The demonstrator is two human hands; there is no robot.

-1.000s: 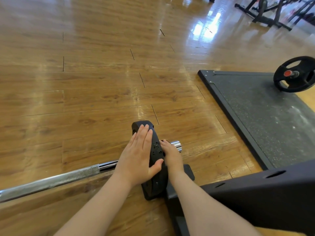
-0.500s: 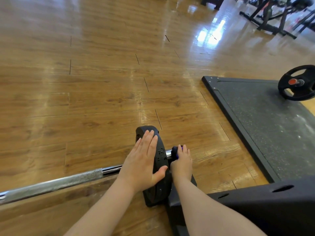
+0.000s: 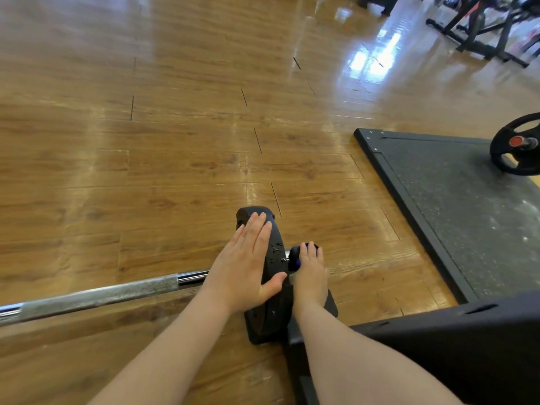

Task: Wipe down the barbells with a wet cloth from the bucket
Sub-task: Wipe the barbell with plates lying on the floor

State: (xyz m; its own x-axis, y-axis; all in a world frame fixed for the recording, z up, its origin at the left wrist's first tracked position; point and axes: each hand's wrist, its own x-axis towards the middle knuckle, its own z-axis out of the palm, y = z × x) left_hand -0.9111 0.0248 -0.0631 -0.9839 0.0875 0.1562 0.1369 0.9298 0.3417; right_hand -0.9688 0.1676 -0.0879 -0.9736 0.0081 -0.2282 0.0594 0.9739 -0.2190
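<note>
With the barbell lying on the floor, its plate is steadied by the flat, released left hand while the collar grasped in the right hand's fingers should be seated squarely.

Bar end hidden under right hand, maybe collar.

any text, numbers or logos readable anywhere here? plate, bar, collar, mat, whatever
None can be read.
Black plate under the left hand: small pale marks on its rim, too blurred to tell if they are letters.
Collar gripped by the right hand: no print visible.
Bar: bare metal, no markings.
Far plate with red hub: no lettering legible.
Black mat: only pale scuffs.
</note>
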